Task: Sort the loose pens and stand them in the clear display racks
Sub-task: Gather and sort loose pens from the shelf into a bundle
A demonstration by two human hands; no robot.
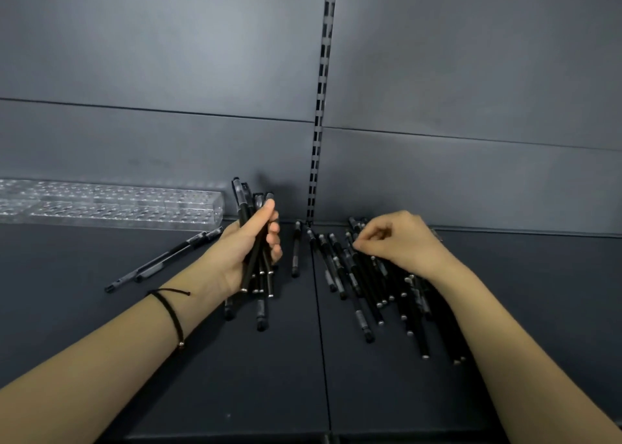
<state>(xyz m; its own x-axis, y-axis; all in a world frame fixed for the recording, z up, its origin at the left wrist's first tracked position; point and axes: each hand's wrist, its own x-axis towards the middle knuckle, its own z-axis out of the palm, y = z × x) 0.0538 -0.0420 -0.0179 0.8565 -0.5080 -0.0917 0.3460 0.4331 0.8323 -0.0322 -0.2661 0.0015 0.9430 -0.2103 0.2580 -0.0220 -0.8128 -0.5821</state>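
Note:
My left hand (247, 251) grips a bundle of black pens (247, 204), held nearly upright above the dark shelf. My right hand (397, 241) reaches into the pile of loose black pens (370, 282) on the right, fingers curled and pinching one pen at its upper end. A single pen (296, 251) lies between the two hands. Two more pens (161, 258) lie slanted on the left. The clear display racks (111, 204), full of small holes, stand at the back left against the wall, with no pens standing in them.
The dark shelf surface (235, 376) has a seam running front to back at the middle. A slotted metal upright (321, 100) runs up the grey back panel. A thin black bracelet (171, 312) circles my left wrist.

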